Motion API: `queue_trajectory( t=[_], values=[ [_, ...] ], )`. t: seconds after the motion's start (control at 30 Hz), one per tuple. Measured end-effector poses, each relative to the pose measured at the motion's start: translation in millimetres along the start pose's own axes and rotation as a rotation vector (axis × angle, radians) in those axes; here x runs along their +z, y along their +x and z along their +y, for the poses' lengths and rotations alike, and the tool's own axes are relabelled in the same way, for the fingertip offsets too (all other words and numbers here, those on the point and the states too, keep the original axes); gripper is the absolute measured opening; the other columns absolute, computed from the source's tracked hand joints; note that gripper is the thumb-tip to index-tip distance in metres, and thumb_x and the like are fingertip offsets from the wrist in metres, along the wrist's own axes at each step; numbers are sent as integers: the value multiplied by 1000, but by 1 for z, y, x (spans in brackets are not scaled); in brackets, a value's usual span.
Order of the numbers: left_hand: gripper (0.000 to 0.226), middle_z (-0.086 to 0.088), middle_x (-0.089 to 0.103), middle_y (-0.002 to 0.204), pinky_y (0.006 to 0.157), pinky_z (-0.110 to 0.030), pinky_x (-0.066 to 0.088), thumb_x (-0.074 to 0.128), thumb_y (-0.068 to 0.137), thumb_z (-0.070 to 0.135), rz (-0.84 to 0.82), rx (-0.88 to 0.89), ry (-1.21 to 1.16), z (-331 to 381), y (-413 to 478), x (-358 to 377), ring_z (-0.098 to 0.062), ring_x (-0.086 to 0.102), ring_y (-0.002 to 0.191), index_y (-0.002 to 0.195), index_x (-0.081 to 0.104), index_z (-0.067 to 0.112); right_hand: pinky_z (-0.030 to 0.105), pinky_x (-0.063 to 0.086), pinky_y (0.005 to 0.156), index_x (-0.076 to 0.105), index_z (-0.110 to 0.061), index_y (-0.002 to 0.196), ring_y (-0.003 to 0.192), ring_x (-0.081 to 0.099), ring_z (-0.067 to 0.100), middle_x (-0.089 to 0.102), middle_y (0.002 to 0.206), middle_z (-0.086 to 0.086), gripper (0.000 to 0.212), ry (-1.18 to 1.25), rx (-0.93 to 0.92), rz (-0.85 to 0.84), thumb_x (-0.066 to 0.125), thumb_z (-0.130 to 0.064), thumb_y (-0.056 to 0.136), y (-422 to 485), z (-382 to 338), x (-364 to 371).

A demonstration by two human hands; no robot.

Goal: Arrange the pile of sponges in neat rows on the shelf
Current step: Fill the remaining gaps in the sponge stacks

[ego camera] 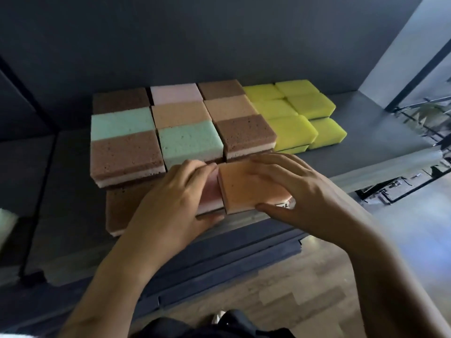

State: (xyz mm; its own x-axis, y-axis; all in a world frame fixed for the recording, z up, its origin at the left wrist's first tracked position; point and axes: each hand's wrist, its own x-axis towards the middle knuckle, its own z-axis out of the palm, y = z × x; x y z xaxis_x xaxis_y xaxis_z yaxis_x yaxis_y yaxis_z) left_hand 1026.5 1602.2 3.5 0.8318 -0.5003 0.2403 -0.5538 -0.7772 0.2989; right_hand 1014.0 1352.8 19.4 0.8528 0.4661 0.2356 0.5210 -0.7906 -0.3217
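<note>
Sponges lie in rows on the grey shelf (366,132): brown, mint, pink and orange ones at left and centre, several yellow sponges (305,106) at right. At the front edge my right hand (292,189) grips an orange sponge (246,191), fingers across its top and thumb at its near side. My left hand (170,203) holds a pink sponge (211,193) beside it, thumb under the near edge. The two sponges touch side by side. A brown sponge (122,208) lies left of my left hand in the front row.
The dark back wall rises behind the rows. Bare shelf runs right of the yellow sponges and left of the brown ones. A pale green object (7,223) shows at the far left edge. Below the shelf lip are dark rails and a wooden floor (292,296).
</note>
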Motion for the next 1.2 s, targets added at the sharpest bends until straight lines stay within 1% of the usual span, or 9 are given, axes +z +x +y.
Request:
queue_trajectory(
  t=[0.07,0.17,0.23,0.33,0.5,0.67,0.8,0.93,1.2],
  values=[
    [73,6,44,135,92,-27,43,72,75,45,1,-15,7,2,1,-1,-15,49,118,138,46,17,25,38,109,52,-20,139,137,39,9,47,146,-10,61,5,2,0,74,-36,84,-1,1,-4],
    [67,5,48,130,91,-27,43,76,74,40,25,-11,16,3,3,-3,-16,52,114,132,53,15,23,37,110,53,-21,138,138,38,7,47,146,-10,59,9,0,29,72,-38,85,-2,3,-9],
    [67,5,49,129,92,-26,40,75,73,40,33,-8,35,1,4,-4,-16,50,114,131,54,14,23,36,110,53,-22,139,138,38,8,47,146,-10,58,9,9,36,71,-38,86,-1,7,-11],
    [68,4,48,128,96,-29,41,73,73,42,25,-7,77,1,6,-4,-16,48,117,132,54,14,23,36,110,54,-19,138,137,40,10,48,146,-8,58,0,14,30,72,-37,85,0,13,-10],
    [68,1,48,129,98,-32,42,76,73,39,21,-13,113,1,9,-1,-19,47,118,131,54,12,31,41,109,54,-18,137,137,41,12,48,145,-7,58,-7,17,36,72,-36,85,4,20,-9],
    [69,-1,49,128,98,-37,44,79,72,39,20,-10,135,1,14,1,-22,48,117,130,56,11,18,34,109,54,-21,137,137,38,8,48,145,-9,57,4,32,31,72,-35,85,8,27,-7],
    [68,-3,50,128,98,-38,44,79,71,36,12,-11,171,1,16,4,-24,48,118,130,57,9,25,35,113,53,-19,138,140,37,9,47,147,-7,58,14,33,27,70,-35,85,11,34,-4],
    [65,-4,50,129,99,-39,45,77,72,33,12,-19,179,-1,17,5,-25,48,118,129,57,9,30,32,117,50,-16,142,144,32,9,44,151,-5,61,23,0,18,69,-33,87,15,39,2],
    [57,-7,52,128,99,-40,44,77,73,31,12,-19,199,-1,17,8,-27,48,119,123,61,7,35,32,117,49,-15,142,147,26,12,41,152,-3,60,21,-5,33,69,-29,88,20,39,8]
  ],
)
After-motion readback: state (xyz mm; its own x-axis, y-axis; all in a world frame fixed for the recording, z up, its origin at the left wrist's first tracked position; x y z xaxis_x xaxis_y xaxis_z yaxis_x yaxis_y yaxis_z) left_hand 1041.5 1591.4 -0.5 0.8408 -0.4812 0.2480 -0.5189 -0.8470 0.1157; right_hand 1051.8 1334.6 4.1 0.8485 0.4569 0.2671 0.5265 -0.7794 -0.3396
